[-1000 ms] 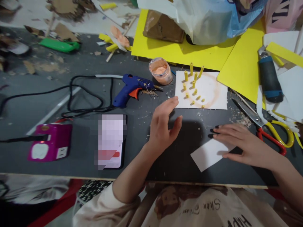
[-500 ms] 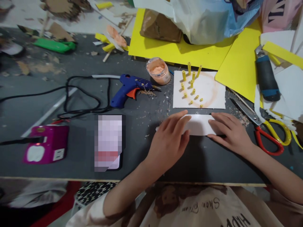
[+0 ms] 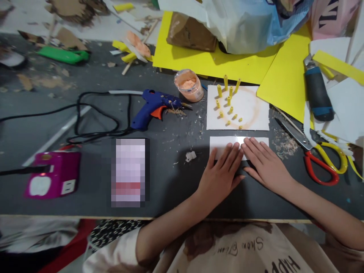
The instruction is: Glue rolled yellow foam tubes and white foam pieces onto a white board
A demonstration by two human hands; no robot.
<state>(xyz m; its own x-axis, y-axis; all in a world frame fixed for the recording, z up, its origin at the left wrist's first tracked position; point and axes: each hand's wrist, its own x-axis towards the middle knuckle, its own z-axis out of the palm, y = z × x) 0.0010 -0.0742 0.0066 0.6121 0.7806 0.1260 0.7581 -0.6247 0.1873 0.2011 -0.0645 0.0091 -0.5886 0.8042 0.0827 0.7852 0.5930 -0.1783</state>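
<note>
Clock centred on the white paper strip, 12 pointing away from the person. The strip lies flat on the dark table, just short of the white board with yellow pegs at 12, a narrow gap between. At 1.0 s ago it sits askew under the right hand, the left hand off it; at 0.5 s ago it is squared up, left hand over its 9 o'clock end.

Now: both hands are at mid-strip, index fingers side by side, both strip ends exposed. Fingers of both hands extended, laid on the paper, gripping nothing. A crumpled scrap at 9, mostly covered 0.5 s ago, is in full view. Scissors at 3, glue gun at 10: positions unchanged.
</note>
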